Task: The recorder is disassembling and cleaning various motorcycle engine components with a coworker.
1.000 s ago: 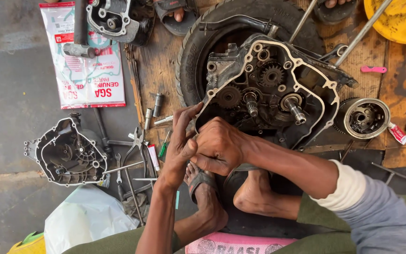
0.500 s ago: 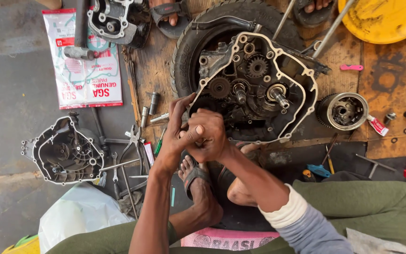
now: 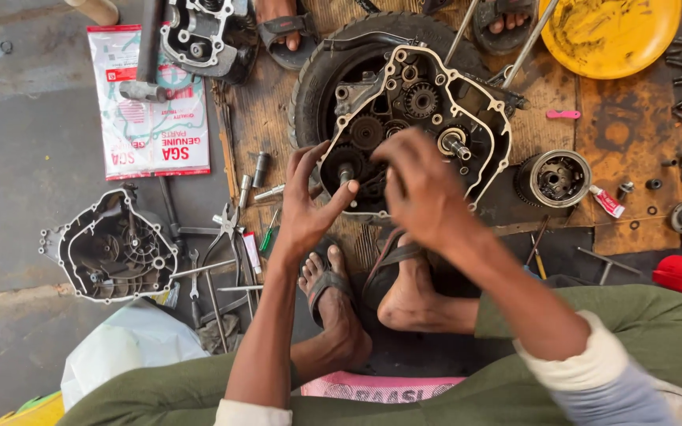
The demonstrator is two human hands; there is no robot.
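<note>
1. Open engine crankcase (image 3: 428,110) rests on a tyre (image 3: 317,71).
2. Left hand (image 3: 305,209), fingers spread, touches its lower edge.
3. Right hand (image 3: 424,189) hovers loosely curled, empty.
4. Risk: fingers could catch on exposed gears or shafts.

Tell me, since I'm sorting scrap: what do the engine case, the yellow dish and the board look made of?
Engine case: dull grey cast metal, probably aluminium. Yellow dish: glossy, grime-smeared, likely plastic. Board: wood, oil-stained, grain showing.
</note>
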